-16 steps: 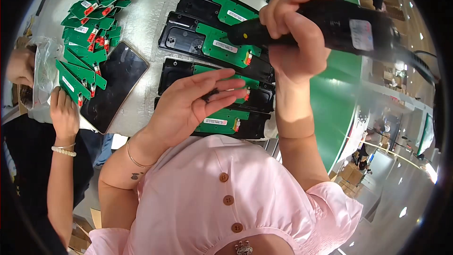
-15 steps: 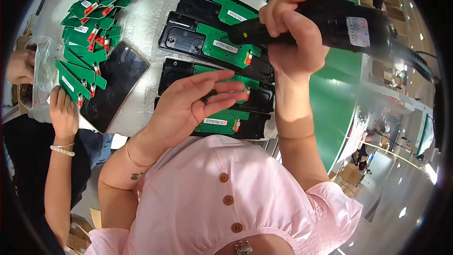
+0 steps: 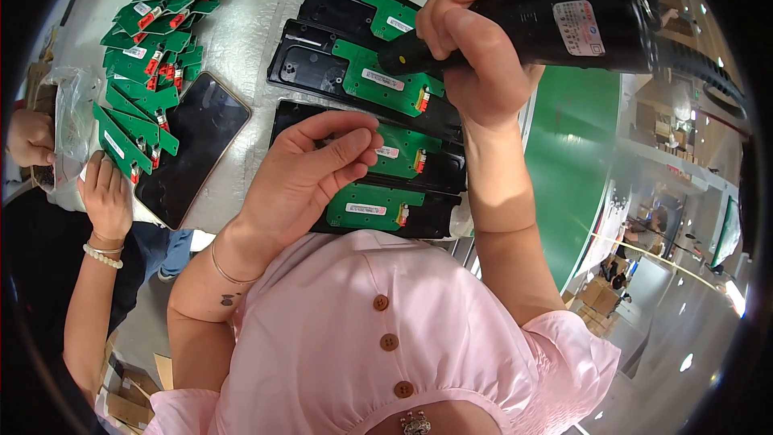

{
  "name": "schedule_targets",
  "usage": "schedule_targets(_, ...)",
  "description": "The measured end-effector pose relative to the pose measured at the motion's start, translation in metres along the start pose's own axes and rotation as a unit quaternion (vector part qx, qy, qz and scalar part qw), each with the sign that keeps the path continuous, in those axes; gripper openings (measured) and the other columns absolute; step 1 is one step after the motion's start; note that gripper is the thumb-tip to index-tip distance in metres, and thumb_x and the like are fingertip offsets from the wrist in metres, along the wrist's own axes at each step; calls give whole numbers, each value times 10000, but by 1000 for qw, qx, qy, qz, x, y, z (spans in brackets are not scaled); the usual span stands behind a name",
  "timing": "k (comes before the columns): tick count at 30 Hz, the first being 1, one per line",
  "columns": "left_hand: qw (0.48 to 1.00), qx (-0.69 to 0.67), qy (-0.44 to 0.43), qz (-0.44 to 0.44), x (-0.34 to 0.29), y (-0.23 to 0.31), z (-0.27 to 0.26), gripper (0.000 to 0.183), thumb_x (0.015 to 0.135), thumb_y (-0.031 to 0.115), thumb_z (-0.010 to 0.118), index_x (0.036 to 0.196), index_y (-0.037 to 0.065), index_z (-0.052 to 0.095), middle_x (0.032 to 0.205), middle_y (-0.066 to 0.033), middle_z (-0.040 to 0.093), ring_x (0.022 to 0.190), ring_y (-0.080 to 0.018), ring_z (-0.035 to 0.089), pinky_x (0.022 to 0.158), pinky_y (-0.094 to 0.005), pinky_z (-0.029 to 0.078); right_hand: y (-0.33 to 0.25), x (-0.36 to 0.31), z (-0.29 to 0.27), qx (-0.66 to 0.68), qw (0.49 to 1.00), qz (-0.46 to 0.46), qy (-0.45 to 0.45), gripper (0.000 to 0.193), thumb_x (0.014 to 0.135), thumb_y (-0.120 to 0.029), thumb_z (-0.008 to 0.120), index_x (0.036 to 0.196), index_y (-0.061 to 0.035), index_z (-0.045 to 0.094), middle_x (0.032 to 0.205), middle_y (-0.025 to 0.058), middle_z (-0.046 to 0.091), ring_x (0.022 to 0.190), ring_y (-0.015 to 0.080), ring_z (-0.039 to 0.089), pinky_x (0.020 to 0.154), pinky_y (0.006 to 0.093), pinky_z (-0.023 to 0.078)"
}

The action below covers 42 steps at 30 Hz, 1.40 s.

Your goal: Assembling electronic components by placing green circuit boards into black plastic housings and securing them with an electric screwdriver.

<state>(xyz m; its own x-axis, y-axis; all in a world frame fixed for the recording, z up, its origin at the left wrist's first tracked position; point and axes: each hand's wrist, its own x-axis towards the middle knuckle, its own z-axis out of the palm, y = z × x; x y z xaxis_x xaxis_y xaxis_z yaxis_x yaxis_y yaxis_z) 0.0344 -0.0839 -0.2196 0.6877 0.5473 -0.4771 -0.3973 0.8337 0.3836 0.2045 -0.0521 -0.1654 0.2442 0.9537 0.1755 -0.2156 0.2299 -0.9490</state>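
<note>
My right hand (image 3: 489, 60) is wrapped round a black electric screwdriver (image 3: 531, 20), its cord trailing off to the right. The screwdriver's nose is over the green circuit board (image 3: 361, 80) in the second black plastic housing (image 3: 295, 63) from the far end; its tip is hidden, so I cannot tell whether it touches. My left hand (image 3: 294, 173) hovers over the two nearer housings, thumb and fingers closed together. Whatever they hold is hidden now; small dark pieces lay on those fingers a moment ago. Each housing in the row carries a green board with a white label.
A large pile of green boards (image 3: 145, 101) with red-and-white connectors lies at the left. Beside it is a dark phone-like slab (image 3: 193, 149). Another person's hand (image 3: 107, 197) rests by the boards, near a clear plastic bag (image 3: 74, 125). A green surface (image 3: 568, 169) runs along the right.
My left hand's fingers have curled shut from a half-open pose, hiding the small dark pieces. The screwdriver and my right hand have shifted slightly left.
</note>
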Motion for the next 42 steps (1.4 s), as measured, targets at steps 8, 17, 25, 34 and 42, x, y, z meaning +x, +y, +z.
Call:
schedule_targets(8,994,-108,-30,-15,11,-7,-2,164,858,108,567,997,21,577,885,-56,610,757,-94,596,666,-184,507,-44,-17,-13,32,975,-158,-154,324,567,76,462,861,-61,447,598,-12,423,502,112,409,530,271,326)
schedule_targets(17,986,-158,-41,-23,12,-6,5,141,869,162,557,922,33,578,835,-43,605,694,-77,588,620,-167,514,-75,-40,-7,51,962,-151,-221,220,701,-69,593,762,-143,395,549,-75,516,510,37,513,550,156,377)
schedule_targets(25,988,-132,-70,-27,15,-7,5,169,871,211,558,886,44,579,813,-21,598,685,-69,581,603,-171,500,-67,-39,-4,69,964,-146,-212,199,715,-79,578,768,-138,395,607,-59,498,542,55,484,542,176,360)
schedule_targets(34,992,-110,-57,-10,14,-1,-1,144,869,175,563,892,34,582,803,-28,597,668,-67,567,616,-173,494,-69,-43,-7,118,964,-148,-188,221,691,-64,599,772,-147,411,585,-71,518,536,45,510,572,170,379)
schedule_targets(42,986,-93,-138,-25,13,1,-8,242,888,229,534,957,0,567,874,-69,595,776,-112,579,696,-212,491,-62,-43,-8,113,958,-174,-199,209,692,-52,570,820,-134,428,582,-89,506,519,24,495,538,160,364)
